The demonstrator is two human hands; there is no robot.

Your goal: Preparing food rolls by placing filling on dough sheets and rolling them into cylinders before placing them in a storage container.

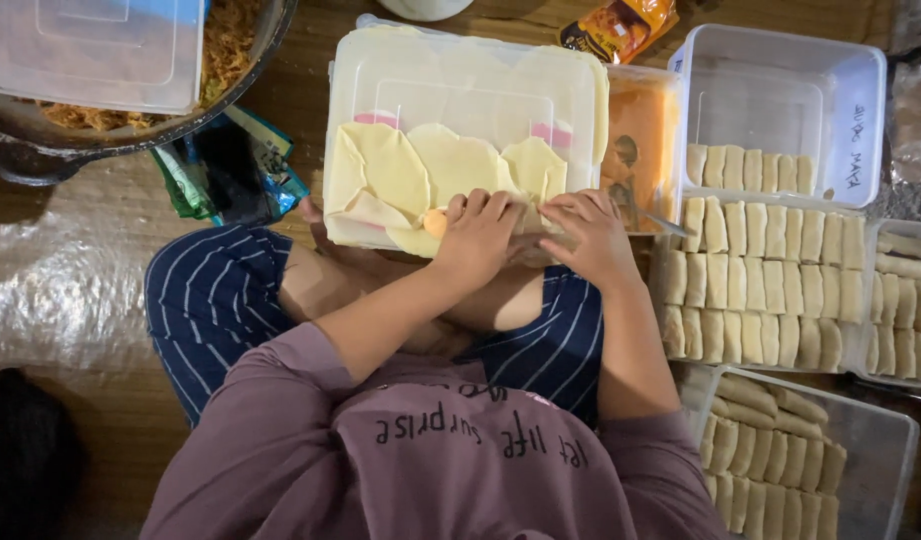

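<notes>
I sit cross-legged with a translucent plastic box (380, 70) in front of my knees. Several pale yellow round wrappers (390, 170) lie on its lid. My left hand (475, 238) and my right hand (592, 238) rest side by side at the box's near edge, fingers curled down over one wrapper being rolled (525, 222). A bit of orange filling (435, 222) shows just left of my left hand's fingers. What lies under my palms is hidden.
A tub of orange filling (642, 130) with a spoon stands right of the box. Trays of finished pale rolls (760, 270) fill the right side; another (780, 450) sits lower right. A big bowl of shredded food (230, 50) under a clear lid and snack packets (220, 170) sit at left.
</notes>
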